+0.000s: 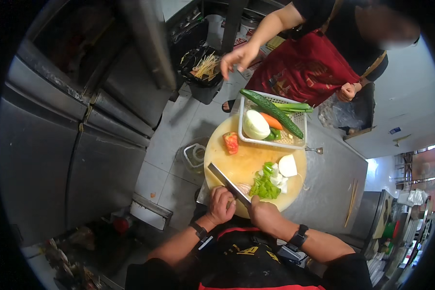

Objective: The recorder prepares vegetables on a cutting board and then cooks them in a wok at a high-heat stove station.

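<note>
My right hand (270, 216) grips the handle of a cleaver (229, 184), whose blade slants across the near part of a round cutting board (244, 159). Beside the blade, my left hand (222, 205) curls around a piece of food that its fingers mostly hide. Thin pale slices (244, 188) lie just past the blade. To their right is a heap of cut green leafy vegetable (265, 187) with white chunks (280, 181) next to it. A white half of a vegetable (288, 165) sits behind the heap. Farther left rests a red vegetable piece (231, 142).
A white plastic basket (272, 144) overlaps the board's far edge, holding a cucumber (275, 111), carrot (272, 121), pale round vegetable (256, 125) and green stalks (293, 107). Another person (308, 65) in a red apron stands opposite. Chopsticks (351, 203) lie on the metal table (328, 181). A lined bin (204, 92) stands beyond.
</note>
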Available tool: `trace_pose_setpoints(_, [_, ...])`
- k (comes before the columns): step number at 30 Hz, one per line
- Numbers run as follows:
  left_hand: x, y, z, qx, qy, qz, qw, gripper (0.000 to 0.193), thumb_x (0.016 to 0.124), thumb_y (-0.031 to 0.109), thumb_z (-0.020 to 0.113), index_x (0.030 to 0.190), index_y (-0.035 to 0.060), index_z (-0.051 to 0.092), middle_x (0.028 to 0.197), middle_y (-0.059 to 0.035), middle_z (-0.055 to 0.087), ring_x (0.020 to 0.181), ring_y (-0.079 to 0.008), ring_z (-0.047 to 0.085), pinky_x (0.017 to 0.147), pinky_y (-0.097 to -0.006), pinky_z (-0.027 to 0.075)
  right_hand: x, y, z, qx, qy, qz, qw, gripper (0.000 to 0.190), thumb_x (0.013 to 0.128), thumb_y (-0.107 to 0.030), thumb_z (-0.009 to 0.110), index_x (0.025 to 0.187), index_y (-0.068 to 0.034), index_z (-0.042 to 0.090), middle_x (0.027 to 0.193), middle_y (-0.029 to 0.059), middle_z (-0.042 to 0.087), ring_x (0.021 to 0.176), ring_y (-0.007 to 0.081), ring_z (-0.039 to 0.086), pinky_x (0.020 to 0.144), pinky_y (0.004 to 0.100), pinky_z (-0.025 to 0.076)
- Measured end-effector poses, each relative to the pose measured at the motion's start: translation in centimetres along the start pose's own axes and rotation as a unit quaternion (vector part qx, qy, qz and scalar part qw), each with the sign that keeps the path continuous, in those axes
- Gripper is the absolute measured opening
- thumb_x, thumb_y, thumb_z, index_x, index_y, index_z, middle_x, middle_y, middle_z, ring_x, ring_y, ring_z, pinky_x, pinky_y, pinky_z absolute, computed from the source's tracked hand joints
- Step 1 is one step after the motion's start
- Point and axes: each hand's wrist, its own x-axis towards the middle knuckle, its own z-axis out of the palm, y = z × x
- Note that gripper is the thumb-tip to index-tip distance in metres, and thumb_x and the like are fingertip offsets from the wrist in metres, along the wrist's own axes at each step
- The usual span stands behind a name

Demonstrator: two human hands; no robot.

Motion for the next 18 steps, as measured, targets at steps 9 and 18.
trace_pose_setpoints(9, [-0.9, -0.3, -0.3, 0.003, -0.040, 0.002, 0.999, 0.028, 0.080, 0.009, 0.068, 0.103, 0.0024, 0.053, 0.104, -0.0211, 0.052, 0.100, -0.0426, 0.052, 0.093, -0.0501, 0.043, -0.1, -0.9, 0.0, -0.020, -0.018, 0.022, 0.999, 0.024, 0.095, -0.017, 0.050, 0.100, 0.007, 0.050, 0.074, 0.0279, 0.068, 0.067, 0.0437, 0.069, 0.059, 0.0515, 0.055])
trace_pose_setpoints(18, [-1.1, 0.5, 0.0, 0.000, -0.016, 0.006, 1.000, 0.028, 0.078, 0.008, 0.069, 0.102, 0.0034, 0.056, 0.106, -0.0183, 0.053, 0.104, -0.0403, 0.052, 0.093, -0.0489, 0.043, -0.2, 0.2, 2.2, -0.028, 0.024, -0.004, 0.999, 0.026, 0.095, -0.021, 0.053, 0.094, 0.005, 0.050, 0.064, 0.0239, 0.065, 0.057, 0.0423, 0.066, 0.052, 0.0506, 0.053])
